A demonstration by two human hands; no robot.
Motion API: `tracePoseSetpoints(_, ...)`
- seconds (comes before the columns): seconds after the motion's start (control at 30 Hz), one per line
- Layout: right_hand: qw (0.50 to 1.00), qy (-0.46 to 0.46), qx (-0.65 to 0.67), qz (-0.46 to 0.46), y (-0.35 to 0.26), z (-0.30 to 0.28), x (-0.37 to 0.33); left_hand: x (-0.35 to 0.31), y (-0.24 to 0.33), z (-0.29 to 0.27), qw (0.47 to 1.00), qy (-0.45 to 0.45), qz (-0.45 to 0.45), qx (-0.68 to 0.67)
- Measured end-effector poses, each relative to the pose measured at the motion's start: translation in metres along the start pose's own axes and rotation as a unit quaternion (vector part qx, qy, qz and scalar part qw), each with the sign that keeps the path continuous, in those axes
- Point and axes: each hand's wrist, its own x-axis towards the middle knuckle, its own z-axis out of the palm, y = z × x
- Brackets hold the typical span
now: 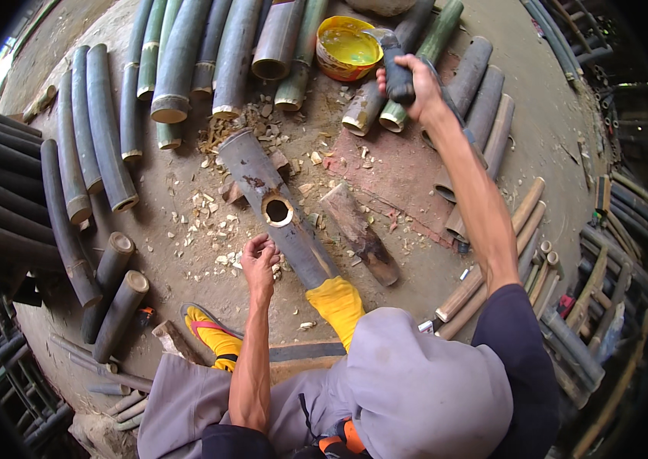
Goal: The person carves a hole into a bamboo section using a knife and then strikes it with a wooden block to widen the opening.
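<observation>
Right hand (422,88) is clenching a black cylindrical tool (398,73); left hand (260,256) is hanging half-curled beside a grey, round-holed bamboo tube (295,241); pinch unclear.

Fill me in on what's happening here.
A person is working with bamboo. Their right hand grips a dark-handled tool, held out by a yellow tub. The left hand, fingers curled, is beside a grey bamboo length with a hole cut in its side; whether it touches is hard to tell. That length's near end meets a yellow-covered foot. Pale chips litter the ground, and more bamboo lengths lie around.
</observation>
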Motion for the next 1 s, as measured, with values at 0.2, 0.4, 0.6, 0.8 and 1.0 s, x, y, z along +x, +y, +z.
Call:
tracePoseSetpoints(0.2,0.992,0.032,-0.014,0.119,0.010,-0.010,0.063,-0.004,-0.003,-0.005,0.999,0.023,0.004,0.027)
tracePoseSetpoints(0.4,0.992,-0.062,-0.106,-0.005,0.080,0.029,-0.097,-0.008,-0.006,-0.013,0.998,0.054,0.004,0.026)
tracePoseSetpoints(0.6,0.963,-0.085,-0.025,0.255,0.144,0.051,-0.212,-0.008,-0.012,0.001,0.998,0.051,-0.011,0.019)
tracePoseSetpoints(0.8,0.947,-0.068,0.011,0.313,0.182,0.059,-0.220,-0.007,-0.012,0.005,0.999,0.051,-0.008,0.015)
tracePoseSetpoints(1.0,0.939,-0.062,0.026,0.338,0.190,0.055,-0.233,-0.004,-0.013,0.005,0.999,0.049,-0.006,0.015)
